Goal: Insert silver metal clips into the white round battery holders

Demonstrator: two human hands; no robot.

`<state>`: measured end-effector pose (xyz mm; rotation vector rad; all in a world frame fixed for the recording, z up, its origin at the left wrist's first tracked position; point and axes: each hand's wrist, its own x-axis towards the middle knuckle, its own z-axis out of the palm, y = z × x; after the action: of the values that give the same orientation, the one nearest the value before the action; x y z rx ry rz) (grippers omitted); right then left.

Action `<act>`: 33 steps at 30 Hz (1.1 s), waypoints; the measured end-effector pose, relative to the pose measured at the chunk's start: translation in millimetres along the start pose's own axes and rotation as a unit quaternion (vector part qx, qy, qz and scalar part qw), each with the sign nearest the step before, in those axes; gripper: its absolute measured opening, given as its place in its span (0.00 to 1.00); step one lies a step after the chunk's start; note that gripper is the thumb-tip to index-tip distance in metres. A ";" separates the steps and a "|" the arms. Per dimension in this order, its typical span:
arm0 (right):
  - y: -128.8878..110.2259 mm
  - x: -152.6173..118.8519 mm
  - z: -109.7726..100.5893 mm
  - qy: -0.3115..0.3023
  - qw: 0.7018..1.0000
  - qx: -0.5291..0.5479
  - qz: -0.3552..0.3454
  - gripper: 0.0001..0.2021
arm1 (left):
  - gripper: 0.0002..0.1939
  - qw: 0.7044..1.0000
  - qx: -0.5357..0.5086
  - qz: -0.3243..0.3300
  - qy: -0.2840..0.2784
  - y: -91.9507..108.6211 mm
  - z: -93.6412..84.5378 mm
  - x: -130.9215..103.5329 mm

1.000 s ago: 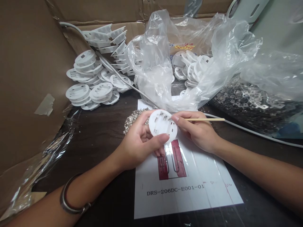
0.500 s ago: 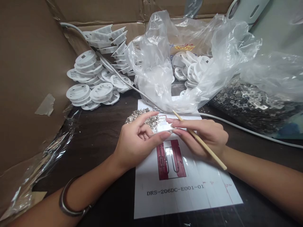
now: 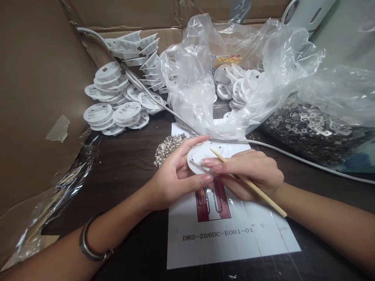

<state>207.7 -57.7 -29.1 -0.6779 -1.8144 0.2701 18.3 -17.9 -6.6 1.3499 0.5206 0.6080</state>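
Note:
A round white plastic disc [image 3: 197, 160] is gripped along its left edge by my left hand [image 3: 175, 171], thumb in front and fingers behind. Its broad face is tilted up toward me. My right hand [image 3: 252, 169] pinches a thin wooden stick [image 3: 258, 190] whose narrow tip points up and left over the disc. Fingertips of that same hand also touch the disc's lower right part. Beneath both hands lies a printed sheet [image 3: 205, 249] with a red picture and the text DRS-206DC-E001-01. Small metal pieces [image 3: 168, 148] are heaped just beyond my left hand.
White discs [image 3: 98, 113] are stacked at the back left. A clear plastic bag [image 3: 199, 93] holding more discs stands at the back, and another bag of metal clips [image 3: 310, 128] sits at right. A grey cable [image 3: 293, 155] crosses the table. Cardboard walls [image 3: 35, 97] enclose the left and back.
The disc has turned from nearly edge-on to showing its broad face. My right fingertips have shifted onto that face, and the stick has moved slightly down with them.

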 end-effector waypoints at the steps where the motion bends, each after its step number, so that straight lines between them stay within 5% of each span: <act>1: -0.4 -1.0 0.8 -0.014 1.000 0.011 0.006 0.14 | 0.39 1.000 -0.009 -0.014 -0.020 0.4 -0.7 -0.5; 5: -1.8 -0.4 -3.5 -0.059 0.998 0.035 -0.001 0.15 | 0.40 0.999 -0.022 -0.029 -0.034 0.7 -2.4 0.1; 10: -3.1 7.8 -25.3 -0.092 0.985 -0.144 -0.022 0.22 | 0.28 0.993 0.028 0.023 0.108 -2.4 -1.3 2.9; 16: 0.9 15.6 -42.3 -0.057 0.941 -0.320 -0.091 0.04 | 0.35 0.977 0.134 0.029 0.161 -3.4 1.4 0.8; 23: 9.9 16.5 -47.3 -0.212 0.933 -0.242 -0.163 0.09 | 0.29 0.953 0.234 0.091 0.172 -3.0 1.7 0.3; 33: 15.8 13.7 -49.2 -0.227 0.930 -0.249 -0.149 0.09 | 0.32 0.943 0.251 0.138 0.170 -2.7 3.3 0.5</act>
<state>255.4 -44.3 -8.9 -0.7101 -2.4361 -0.2747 21.2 -20.3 -8.8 1.8310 0.8121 0.9960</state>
